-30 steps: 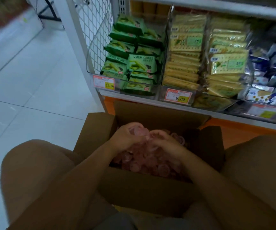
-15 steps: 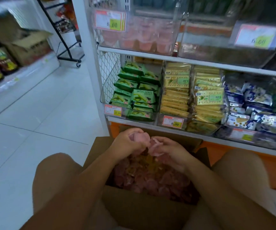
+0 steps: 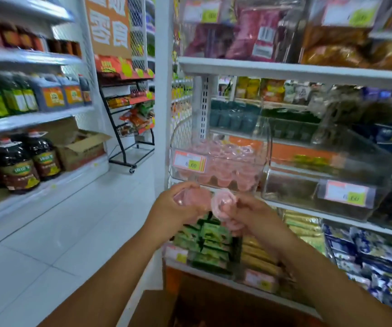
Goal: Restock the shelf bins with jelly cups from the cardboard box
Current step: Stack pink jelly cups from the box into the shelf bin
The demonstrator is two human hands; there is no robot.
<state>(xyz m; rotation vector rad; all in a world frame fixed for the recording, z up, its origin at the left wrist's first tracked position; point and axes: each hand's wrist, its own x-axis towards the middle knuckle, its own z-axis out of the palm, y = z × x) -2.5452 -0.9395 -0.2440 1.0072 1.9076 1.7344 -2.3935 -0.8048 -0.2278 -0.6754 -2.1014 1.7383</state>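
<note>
Both grips are curled round pink jelly cups (image 3: 191,198). The left grip (image 3: 178,208) cradles a small cluster against its palm, fingers wrapped over them. The right grip (image 3: 251,214) pinches another by its rim, with at least one more tucked beneath; the exact count is too blurred to tell. The two handfuls almost touch, held up just in front of and slightly below the clear bin (image 3: 265,140) at the left end of the shelf (image 3: 308,210). That bin is already partly filled with the same pink cups. The cardboard box (image 3: 157,310) sits low at the near edge, its contents out of view.

These cups look light, with thin, springy plastic walls and smooth film lids, so they are likely slippery and easily dented by a hard squeeze. Holding them by the stiffer rim, or cupping them from beneath, seems safest. The handfuls probably need lifting over the bin's front wall and releasing gently, so that none bounces out.
</note>
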